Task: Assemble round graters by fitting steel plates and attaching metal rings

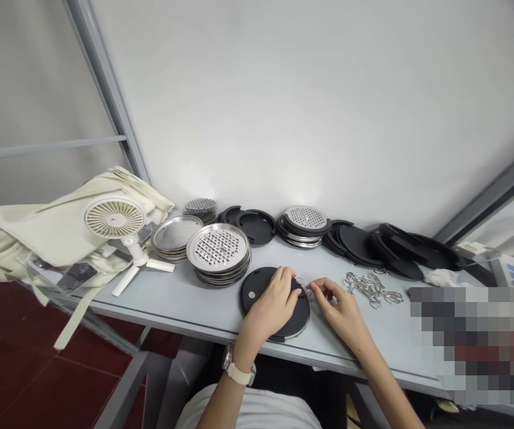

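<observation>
At the near edge of the worktop [185,304] the left hand [271,307] lies flat on a black disc [257,289], its grip open, pressing rather than clasping. Just beside it, the right hand [343,311] has its grip pinched on a wire clip [309,290] at the disc's rim. Behind lie loose clips [371,288], then perforated plates [219,247] and black lids [359,243] by the wall.

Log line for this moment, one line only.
left hand: on black disc | right hand: pinching wire clip at disc edge | nearby: clip pile, perforated metal discs
</observation>
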Available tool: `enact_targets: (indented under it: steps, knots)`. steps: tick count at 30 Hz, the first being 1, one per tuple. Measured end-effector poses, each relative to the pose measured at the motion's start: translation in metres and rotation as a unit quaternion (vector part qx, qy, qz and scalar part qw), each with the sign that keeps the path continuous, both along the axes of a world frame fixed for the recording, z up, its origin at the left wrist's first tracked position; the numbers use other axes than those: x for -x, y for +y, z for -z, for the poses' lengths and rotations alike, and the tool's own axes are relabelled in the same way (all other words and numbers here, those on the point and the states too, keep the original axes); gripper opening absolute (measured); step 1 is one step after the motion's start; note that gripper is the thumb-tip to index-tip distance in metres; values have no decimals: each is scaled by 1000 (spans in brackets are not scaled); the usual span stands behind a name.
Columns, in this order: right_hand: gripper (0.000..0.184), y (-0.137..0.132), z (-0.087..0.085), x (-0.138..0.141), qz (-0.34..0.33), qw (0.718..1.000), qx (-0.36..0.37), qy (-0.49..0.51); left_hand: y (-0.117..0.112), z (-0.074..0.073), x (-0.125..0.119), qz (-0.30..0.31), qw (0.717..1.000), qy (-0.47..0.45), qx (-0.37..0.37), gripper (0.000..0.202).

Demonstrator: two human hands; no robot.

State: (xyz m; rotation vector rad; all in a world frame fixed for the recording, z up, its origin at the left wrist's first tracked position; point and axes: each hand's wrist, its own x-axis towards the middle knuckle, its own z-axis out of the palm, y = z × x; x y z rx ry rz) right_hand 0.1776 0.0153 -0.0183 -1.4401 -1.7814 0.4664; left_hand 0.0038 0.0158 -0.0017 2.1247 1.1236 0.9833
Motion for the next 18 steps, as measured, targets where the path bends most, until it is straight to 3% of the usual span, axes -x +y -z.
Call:
enact_targets:
  steps: [10, 18]
  knots:
    - [17, -2, 1, 1, -65, 995, 77, -22, 0, 0, 1, 26, 998, 45, -24, 28]
    - [17, -2, 2, 1, -72, 994, 64, -43, 1, 0, 1, 32, 997, 64, -26, 22]
